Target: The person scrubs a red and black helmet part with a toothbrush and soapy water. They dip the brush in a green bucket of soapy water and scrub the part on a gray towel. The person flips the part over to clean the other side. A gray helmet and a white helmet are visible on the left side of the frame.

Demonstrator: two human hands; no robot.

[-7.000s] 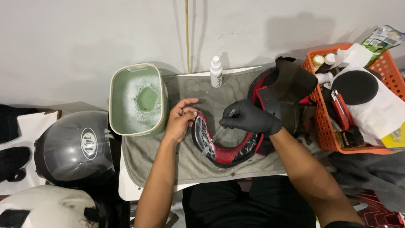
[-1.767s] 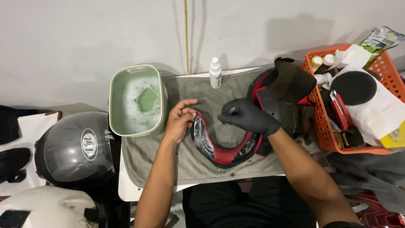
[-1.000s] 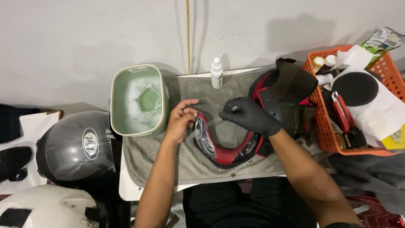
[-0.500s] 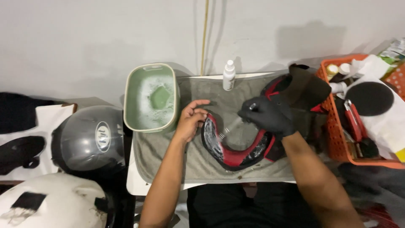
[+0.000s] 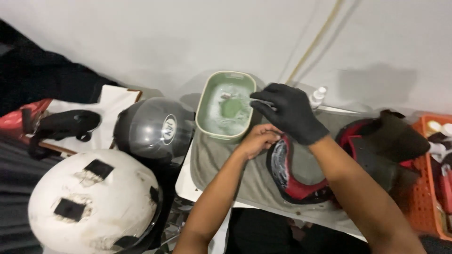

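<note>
Reaching toward 11 o'clock, right hand (image 5: 288,112), black-gloved: fingers curled and pinched on a thin brush (image 5: 262,101) handle, its tip over the near rim of the basin (image 5: 203,106). Blur hides the bristles.

Left hand (image 5: 258,140), bare: fingers bent, gripping the upper end of the pad (image 5: 286,175), a red and black curved liner with a foamy white patch on its inner face. Pad lies on the towel (image 5: 214,157) at 5 o'clock of the left hand, curving away toward 3 o'clock.

Basin: green, rectangular with rounded corners, holding sudsy water and a green sponge-like lump (image 5: 230,108). Stands at the towel's far-left corner, at 12 o'clock of the left hand.

Towel: grey, spread over a white table (image 5: 184,184).

Bottle (image 5: 318,97): small, white, at 2 o'clock of the right hand, by the wall.

Second liner (image 5: 386,148): dark with red edging, at 3 o'clock of the pad, touching it.

Crate (image 5: 426,207): orange, at far right, holding small items too cropped to tell.

Grey helmet (image 5: 151,129): glossy, at 9 o'clock of the basin, just beside the table.

White helmet (image 5: 92,204): scuffed, with black patches, at 7 o'clock of the grey helmet.
</note>
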